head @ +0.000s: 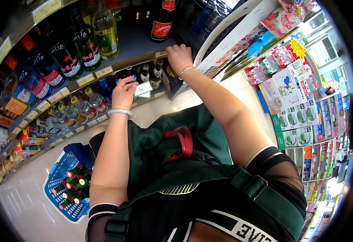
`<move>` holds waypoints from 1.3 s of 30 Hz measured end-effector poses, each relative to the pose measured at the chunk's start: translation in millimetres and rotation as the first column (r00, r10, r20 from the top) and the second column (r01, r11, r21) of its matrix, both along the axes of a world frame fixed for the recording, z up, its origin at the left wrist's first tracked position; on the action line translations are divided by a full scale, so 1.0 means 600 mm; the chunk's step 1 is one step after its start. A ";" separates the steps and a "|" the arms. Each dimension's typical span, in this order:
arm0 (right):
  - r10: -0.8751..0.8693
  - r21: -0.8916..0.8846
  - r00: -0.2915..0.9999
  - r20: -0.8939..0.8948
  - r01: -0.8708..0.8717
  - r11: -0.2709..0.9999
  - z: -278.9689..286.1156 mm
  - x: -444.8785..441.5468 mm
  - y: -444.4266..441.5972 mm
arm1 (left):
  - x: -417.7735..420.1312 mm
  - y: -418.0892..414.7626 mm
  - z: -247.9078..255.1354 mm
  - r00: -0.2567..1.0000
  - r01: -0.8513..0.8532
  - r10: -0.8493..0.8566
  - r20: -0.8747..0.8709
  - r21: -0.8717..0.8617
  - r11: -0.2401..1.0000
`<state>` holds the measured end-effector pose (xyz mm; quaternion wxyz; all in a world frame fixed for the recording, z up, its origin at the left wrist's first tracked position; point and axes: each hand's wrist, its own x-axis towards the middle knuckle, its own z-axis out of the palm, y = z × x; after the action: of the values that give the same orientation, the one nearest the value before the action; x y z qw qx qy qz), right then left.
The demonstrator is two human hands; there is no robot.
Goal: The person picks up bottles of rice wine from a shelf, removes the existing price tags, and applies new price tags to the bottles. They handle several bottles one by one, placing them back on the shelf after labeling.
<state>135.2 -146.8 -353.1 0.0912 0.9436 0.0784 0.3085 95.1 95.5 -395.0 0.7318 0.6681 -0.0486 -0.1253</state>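
Observation:
Between the fingers of my left hand [123, 93] are a few small printed price cards [143, 89], held in front of the lower shelf. My right hand [180, 57] has its fingers curled over the right end of the upper shelf's front edge [134, 60], beside a price label [161, 54]; what its fingertips touch is partly hidden. A dark bottle with a red label [160, 28] stands just behind that hand. To the left on this shelf are a yellow-labelled clear bottle [106, 34] and several green and blue bottles [87, 50].
Small clear bottles [95, 103] and brown bottles [156, 74] line the lower shelf. A blue basket [53, 181] holding several green bottles [73, 184] sits on the floor at left. On my right are a white perforated rack panel [224, 36] and stacked boxed goods [288, 90].

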 end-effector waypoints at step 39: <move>-0.134 0.069 0.983 -0.126 0.143 0.987 -0.021 -0.021 0.012 | -0.008 -0.011 0.036 0.974 -0.131 0.094 -0.205 -0.174 0.976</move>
<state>122.5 -139.5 -365.7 0.0706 0.9665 0.0057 0.2466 90.5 88.9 -373.4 0.7982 0.5830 0.0500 -0.1431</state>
